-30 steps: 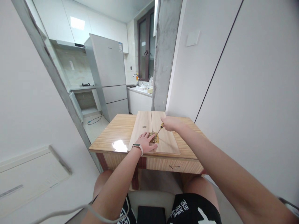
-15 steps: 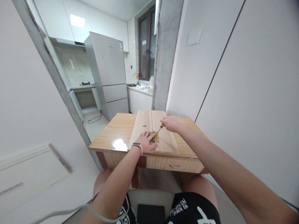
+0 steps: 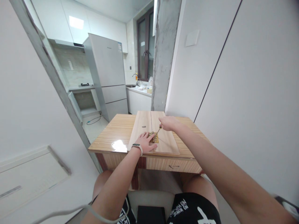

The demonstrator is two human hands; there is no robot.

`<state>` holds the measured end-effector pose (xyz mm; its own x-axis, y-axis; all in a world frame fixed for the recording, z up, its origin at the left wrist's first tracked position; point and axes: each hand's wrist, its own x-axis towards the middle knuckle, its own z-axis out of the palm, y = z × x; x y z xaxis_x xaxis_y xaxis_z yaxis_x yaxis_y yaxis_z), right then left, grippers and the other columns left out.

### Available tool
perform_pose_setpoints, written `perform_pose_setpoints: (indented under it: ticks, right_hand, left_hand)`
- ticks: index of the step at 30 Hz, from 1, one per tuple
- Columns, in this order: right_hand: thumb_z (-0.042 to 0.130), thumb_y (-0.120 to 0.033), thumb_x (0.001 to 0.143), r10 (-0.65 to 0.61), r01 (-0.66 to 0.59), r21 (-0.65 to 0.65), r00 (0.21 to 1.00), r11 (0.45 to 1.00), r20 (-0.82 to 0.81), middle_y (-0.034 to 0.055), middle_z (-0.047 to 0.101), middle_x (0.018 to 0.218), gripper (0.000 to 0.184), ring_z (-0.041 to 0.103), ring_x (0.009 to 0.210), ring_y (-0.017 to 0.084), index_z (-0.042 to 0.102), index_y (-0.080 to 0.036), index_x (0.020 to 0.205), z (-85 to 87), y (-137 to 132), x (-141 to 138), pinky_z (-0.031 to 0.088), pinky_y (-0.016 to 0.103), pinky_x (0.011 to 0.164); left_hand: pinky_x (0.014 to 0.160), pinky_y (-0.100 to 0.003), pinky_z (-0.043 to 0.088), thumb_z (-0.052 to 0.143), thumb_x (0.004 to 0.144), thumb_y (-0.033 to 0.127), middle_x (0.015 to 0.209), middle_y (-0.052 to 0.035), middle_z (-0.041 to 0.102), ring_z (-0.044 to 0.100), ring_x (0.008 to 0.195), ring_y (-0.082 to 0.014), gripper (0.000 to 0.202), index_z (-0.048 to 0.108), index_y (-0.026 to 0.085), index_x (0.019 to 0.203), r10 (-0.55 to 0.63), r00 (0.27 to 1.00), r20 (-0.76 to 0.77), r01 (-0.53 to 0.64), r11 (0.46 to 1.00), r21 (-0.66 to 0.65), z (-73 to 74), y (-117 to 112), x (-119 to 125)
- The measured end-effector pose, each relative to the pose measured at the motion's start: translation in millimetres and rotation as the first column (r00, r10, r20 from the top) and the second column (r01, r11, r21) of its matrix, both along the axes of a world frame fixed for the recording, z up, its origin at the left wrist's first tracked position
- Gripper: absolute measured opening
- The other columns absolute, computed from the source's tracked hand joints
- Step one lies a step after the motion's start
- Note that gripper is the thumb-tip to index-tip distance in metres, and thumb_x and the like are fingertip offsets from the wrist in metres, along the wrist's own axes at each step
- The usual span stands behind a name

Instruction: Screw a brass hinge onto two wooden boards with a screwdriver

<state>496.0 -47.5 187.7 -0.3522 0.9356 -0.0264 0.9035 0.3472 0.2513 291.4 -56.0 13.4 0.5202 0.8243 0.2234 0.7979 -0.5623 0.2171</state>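
Note:
Two pale wooden boards (image 3: 164, 124) lie side by side on the desk, with a narrow seam between them. A brass hinge (image 3: 156, 139) spans the seam near the front. My left hand (image 3: 144, 142) is spread flat over the left board, its fingers on and beside the hinge and covering part of it. My right hand (image 3: 168, 123) is closed around the handle of a screwdriver (image 3: 158, 131), whose shaft slants down to the hinge's right leaf. The screw under the tip is too small to make out. A small metal piece (image 3: 144, 126) rests on the left board.
The boards rest on a wood-grain desk (image 3: 112, 130) with a drawer below (image 3: 174, 166). A grey cable (image 3: 70, 210) crosses at lower left. Walls stand close on both sides, and a fridge (image 3: 107, 68) stands beyond the desk.
My right hand has shifted slightly left and its grip on the screwdriver looks turned. The left hand stays on the hinge, and the view has moved a little.

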Motion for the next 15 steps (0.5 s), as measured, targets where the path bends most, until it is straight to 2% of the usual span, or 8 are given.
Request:
perform_pose_setpoints:
  ticks: [4, 8, 15]
  right_hand:
    - [0.056, -0.02, 0.098, 0.125, -0.13, 0.092, 0.991, 0.987, 0.057, 0.0168, 0.067, 0.123, 0.03, 0.068, 0.108, 0.027, 0.059, -0.017, 0.127, -4.1, -4.8, 2.0, 0.05, 0.033, 0.082]
    - [0.052, -0.022, 0.101, 0.202, -0.215, 0.134, 0.974, 0.968, 0.103, 0.0155, 0.066, 0.12, 0.022, 0.067, 0.109, 0.026, 0.066, -0.018, 0.117, -1.6, -6.4, 1.0, 0.049, 0.032, 0.084]
    - [0.056, -0.028, 0.099, 0.153, -0.157, 0.046, 0.984, 0.986, 0.086, 0.0153, 0.07, 0.115, 0.023, 0.069, 0.105, 0.026, 0.072, -0.018, 0.112, 3.1, -2.8, 5.4, 0.049, 0.032, 0.086]
  left_hand:
    - [0.125, -0.054, 0.022, 0.038, 0.09, 0.084, 0.165, -0.0096, 0.037, 0.029, 0.154, -0.0352, 0.086, 0.037, 0.033, 0.16, 0.0, 1.0, 0.004, 0.0, 1.0, 0.011, -0.8, 0.5, -0.3]
    - [0.125, -0.054, 0.023, 0.037, 0.09, 0.084, 0.165, -0.0101, 0.037, 0.03, 0.154, -0.0347, 0.086, 0.036, 0.034, 0.16, 0.0, 1.0, 0.008, 0.0, 1.0, 0.019, -0.5, 0.3, 0.1]
    - [0.125, -0.054, 0.023, 0.036, 0.089, 0.086, 0.165, -0.0111, 0.037, 0.029, 0.154, -0.0349, 0.088, 0.036, 0.034, 0.16, 0.003, 1.0, -0.003, -0.003, 1.0, 0.014, -0.9, 0.3, 0.3]
